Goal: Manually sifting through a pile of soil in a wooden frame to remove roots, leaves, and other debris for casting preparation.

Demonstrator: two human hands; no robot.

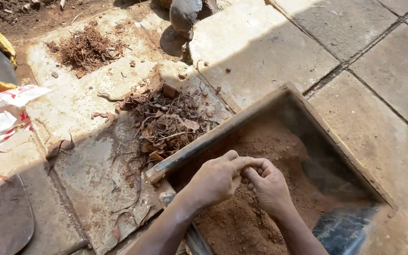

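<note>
My fingers (242,164) pinched together over soil.
Both my left hand (218,179) and right hand (270,186) meet above the red soil (242,222) in the metal tray (213,137).

Both forearms bare, sleeveless, hands (218,179) ungloved, dusty

Both hands (242,182) pinching together over reddish soil (242,222), metal tray (213,137)

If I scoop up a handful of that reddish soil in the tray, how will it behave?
The reddish soil looks dry and powdery, so it would probably sift through fingers. Small clods seem crumbly; both hands, left hand and right hand, meet over it. It likely holds no shape.
</note>
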